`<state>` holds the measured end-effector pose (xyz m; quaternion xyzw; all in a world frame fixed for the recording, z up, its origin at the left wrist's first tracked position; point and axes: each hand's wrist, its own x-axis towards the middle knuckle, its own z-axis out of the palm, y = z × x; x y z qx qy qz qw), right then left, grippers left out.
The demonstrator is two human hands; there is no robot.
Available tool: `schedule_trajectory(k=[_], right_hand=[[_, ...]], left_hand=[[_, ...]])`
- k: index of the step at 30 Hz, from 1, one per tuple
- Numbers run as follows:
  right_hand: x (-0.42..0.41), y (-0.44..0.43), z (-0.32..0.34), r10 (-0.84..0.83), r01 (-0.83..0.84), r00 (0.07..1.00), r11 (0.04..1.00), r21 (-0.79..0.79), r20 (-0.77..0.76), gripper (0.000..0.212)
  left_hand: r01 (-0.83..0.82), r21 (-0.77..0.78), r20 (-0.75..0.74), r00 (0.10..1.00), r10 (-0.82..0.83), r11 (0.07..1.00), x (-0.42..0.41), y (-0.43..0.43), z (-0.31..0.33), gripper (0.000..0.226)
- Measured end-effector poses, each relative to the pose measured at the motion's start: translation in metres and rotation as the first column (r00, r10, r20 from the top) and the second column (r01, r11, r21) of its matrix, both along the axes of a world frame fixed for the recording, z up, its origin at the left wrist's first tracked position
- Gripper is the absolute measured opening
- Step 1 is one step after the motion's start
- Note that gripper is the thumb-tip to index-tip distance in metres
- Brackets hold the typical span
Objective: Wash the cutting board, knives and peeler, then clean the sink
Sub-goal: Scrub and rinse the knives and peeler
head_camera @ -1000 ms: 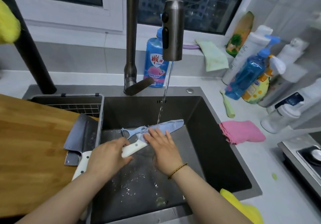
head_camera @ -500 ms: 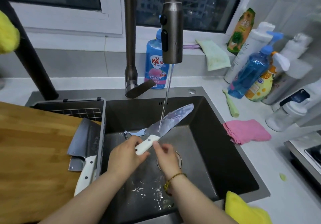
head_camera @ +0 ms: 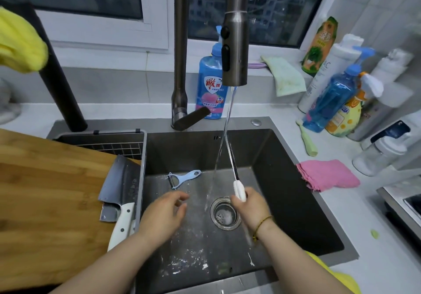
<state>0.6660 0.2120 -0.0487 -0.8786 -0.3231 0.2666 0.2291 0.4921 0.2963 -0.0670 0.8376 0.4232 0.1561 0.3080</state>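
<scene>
Head view: right hand (head_camera: 250, 209) grasps the knife (head_camera: 231, 157) by its white handle, blade up (seen edge-on) beside the faucet (head_camera: 234, 49) stream, above the drain (head_camera: 224, 214). Left hand (head_camera: 164, 216) released, fingers loosely curled, holding nothing, over the sink (head_camera: 284, 191) floor. Peeler (head_camera: 183, 178) lies on that floor, far left. Cleaver (head_camera: 121, 186) rests on the cutting board (head_camera: 45, 191), left.
</scene>
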Motion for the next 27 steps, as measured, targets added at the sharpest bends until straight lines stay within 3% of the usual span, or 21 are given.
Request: schedule_trajectory(k=[3, 5, 6, 12, 14, 16, 20, 23, 27], right_hand=[[0.012, -0.012, 0.014, 0.144, -0.116, 0.966, 0.984, -0.139, 0.213, 0.014], [0.011, -0.015, 0.019, 0.257, -0.200, 0.918, 0.957, -0.210, 0.301, 0.020], [0.008, -0.015, 0.021, 0.300, -0.239, 0.898, 0.947, -0.217, 0.321, 0.013], [-0.001, -0.014, 0.027, 0.410, -0.319, 0.800, 0.909, -0.268, 0.438, 0.028], [0.002, -0.017, 0.026, 0.410, -0.309, 0.796, 0.908, -0.284, 0.446, 0.029], [0.003, -0.017, 0.024, 0.408, -0.309, 0.793, 0.910, -0.278, 0.453, 0.028], [-0.001, -0.011, 0.022, 0.407, -0.322, 0.794, 0.912, -0.255, 0.452, 0.027], [0.002, -0.013, 0.023, 0.406, -0.316, 0.791, 0.912, -0.262, 0.457, 0.028], [0.008, -0.020, 0.022, 0.415, -0.311, 0.787, 0.906, -0.288, 0.455, 0.030]], left_hand=[[0.147, 0.183, -0.013, 0.989, -0.147, 0.972, 0.005, -0.012, 0.008, 0.032], [0.276, 0.310, -0.093, 0.961, -0.260, 0.910, 0.016, -0.025, 0.007, 0.041], [0.309, 0.352, -0.136, 0.951, -0.278, 0.884, 0.023, -0.029, 0.004, 0.046], [0.438, 0.308, -0.332, 0.881, -0.336, 0.845, 0.046, -0.020, 0.004, 0.070], [0.369, 0.247, -0.436, 0.868, -0.238, 0.896, 0.043, -0.011, 0.006, 0.075], [0.275, 0.252, -0.416, 0.896, -0.153, 0.928, 0.043, -0.008, 0.005, 0.077], [0.371, 0.402, -0.269, 0.922, -0.279, 0.837, 0.059, -0.027, 0.005, 0.074], [0.410, 0.235, -0.355, 0.880, -0.315, 0.881, 0.054, -0.018, 0.006, 0.078], [0.243, 0.271, -0.405, 0.906, -0.119, 0.931, 0.039, 0.011, 0.001, 0.081]])
